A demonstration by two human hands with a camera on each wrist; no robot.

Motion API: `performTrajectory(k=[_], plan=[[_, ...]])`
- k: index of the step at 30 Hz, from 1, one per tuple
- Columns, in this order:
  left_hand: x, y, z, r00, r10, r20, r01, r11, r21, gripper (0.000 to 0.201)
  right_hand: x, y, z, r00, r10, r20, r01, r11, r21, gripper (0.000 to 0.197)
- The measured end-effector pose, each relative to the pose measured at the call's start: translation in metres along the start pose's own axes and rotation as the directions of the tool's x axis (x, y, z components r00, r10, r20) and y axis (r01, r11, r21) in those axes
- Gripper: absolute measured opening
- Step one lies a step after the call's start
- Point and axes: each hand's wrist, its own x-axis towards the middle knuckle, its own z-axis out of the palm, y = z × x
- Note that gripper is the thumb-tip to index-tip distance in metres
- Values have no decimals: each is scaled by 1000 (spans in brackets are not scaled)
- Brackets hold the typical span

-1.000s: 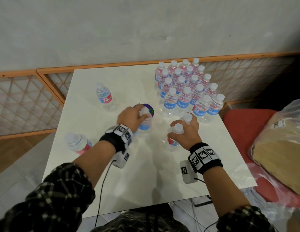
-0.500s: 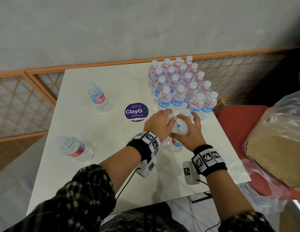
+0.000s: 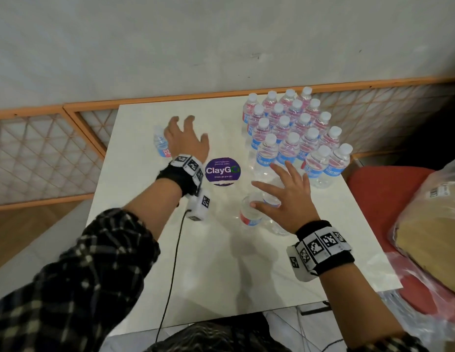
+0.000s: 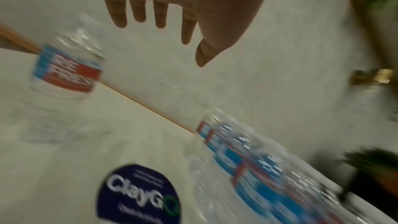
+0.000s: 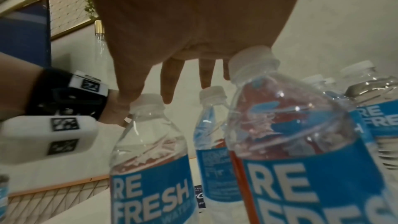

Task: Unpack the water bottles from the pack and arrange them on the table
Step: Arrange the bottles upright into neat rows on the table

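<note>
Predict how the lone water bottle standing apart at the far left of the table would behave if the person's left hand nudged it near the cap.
The lone bottle looks tall and narrow, so a push near the cap would probably tip it. Its round body suggests it would roll once down. It appears full, so likely heavy for its size.

Dim, flat indoor light; soft glare on the worktop [image 3: 221, 262]; left wrist view motion-blurred; head view's edges bend.

My white desk [image 3: 221, 262] carries a bottle cluster [image 3: 295, 133] far right, one lone bottle [image 3: 161, 143] far left, and a purple sticker [image 3: 222, 171] between them.
</note>
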Motion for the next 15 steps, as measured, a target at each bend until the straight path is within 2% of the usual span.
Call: performTrajectory(k=[1, 3, 5, 6, 8, 11, 13, 15], plan=[[14, -6, -7, 997, -75, 10, 74, 997, 29, 60, 0, 1, 1, 1000, 2, 10, -2, 1000, -16, 55], [42, -28, -9, 967, -220, 131, 203, 971, 126, 65, 0, 2, 3, 1000, 14, 22, -13, 1000, -14, 52], [59, -49, -11, 925, -268, 270, 205, 949, 240, 63, 0, 3, 3, 999, 22, 27, -22, 1000, -3, 51], [65, -58, -11, 925, -244, 292, 178, 955, 236, 59, 0, 4, 3, 999, 26, 30, -26, 1000, 1, 51], [67, -64, -11, 951, -173, 256, 135, 978, 158, 41, 0, 4, 3, 999, 30, 43, -30, 1000, 8, 50], [55, -57, -15, 973, -63, 224, 16, 979, 205, 32, 1, 3, 3, 998, 23, 51, -22, 1000, -7, 52], [39, -48, -16, 954, 60, 293, -121, 973, 196, 32, 1, 2, 3, 998, 24, 52, -23, 1000, -15, 53], [16, -34, -12, 898, 202, 391, -279, 949, 149, 31, 1, 2, 2, 999, 23, 49, -23, 1000, -16, 53]])
